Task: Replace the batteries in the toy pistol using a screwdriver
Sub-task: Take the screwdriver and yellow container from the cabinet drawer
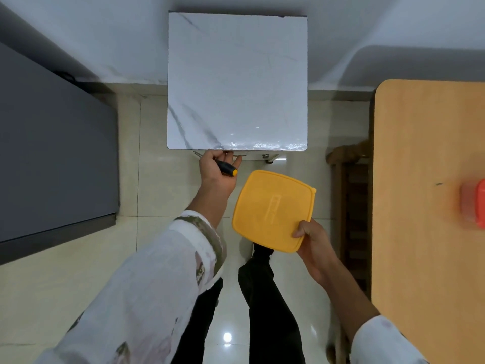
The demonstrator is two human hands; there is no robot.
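My left hand [215, 170] grips a screwdriver [227, 169] with a black handle and a yellow end cap, just below the near edge of a white marble-patterned table [236, 80]. The screwdriver's shaft is hidden by my hand and the table edge. My right hand [313, 245] holds a square yellow lidded container [273, 208] by its near right corner, thumb on the lid, in the air over the floor. No toy pistol or batteries are visible.
A wooden table [430, 206] stands at the right with an orange-red container [475, 206] at its far right edge. A dark grey cabinet top [52, 153] fills the left. Glossy tiled floor and my dark-trousered legs lie below.
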